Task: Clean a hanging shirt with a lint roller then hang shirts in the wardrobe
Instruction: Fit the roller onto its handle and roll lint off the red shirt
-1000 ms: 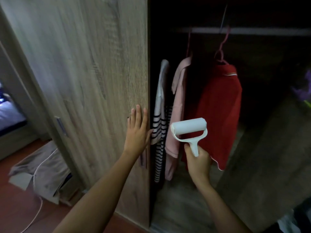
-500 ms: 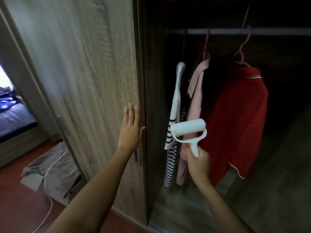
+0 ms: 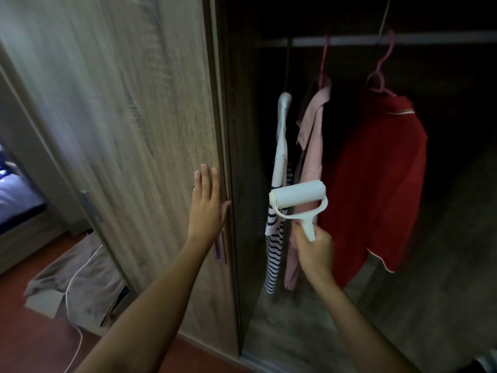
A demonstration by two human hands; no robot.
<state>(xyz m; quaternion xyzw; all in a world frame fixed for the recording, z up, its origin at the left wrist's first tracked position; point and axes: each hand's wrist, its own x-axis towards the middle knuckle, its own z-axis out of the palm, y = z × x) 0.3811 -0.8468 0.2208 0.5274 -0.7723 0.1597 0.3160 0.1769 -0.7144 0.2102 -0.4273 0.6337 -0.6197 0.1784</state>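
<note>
My right hand (image 3: 313, 250) grips the handle of a white lint roller (image 3: 297, 198), held upright in front of the open wardrobe. Behind the roller hang three garments from a rail (image 3: 403, 39): a white and navy striped shirt (image 3: 277, 211), a pale pink shirt (image 3: 312, 146) and a red polo shirt (image 3: 376, 179) on a pink hanger (image 3: 380, 65). My left hand (image 3: 208, 208) lies flat, fingers spread, against the right edge of the wooden sliding door (image 3: 121, 117). The roller is not touching any shirt as far as I can see.
The wardrobe interior is dark, with a wooden floor panel (image 3: 295, 332) below the clothes. Left of the door, a crumpled grey cloth (image 3: 78, 281) and a white cable (image 3: 75, 305) lie on the red floor. A bed (image 3: 16, 200) shows at far left.
The sliding door has moved left under my left hand, widening the opening. The three garments now sit further right in view. The lint roller stayed held in my right hand.
</note>
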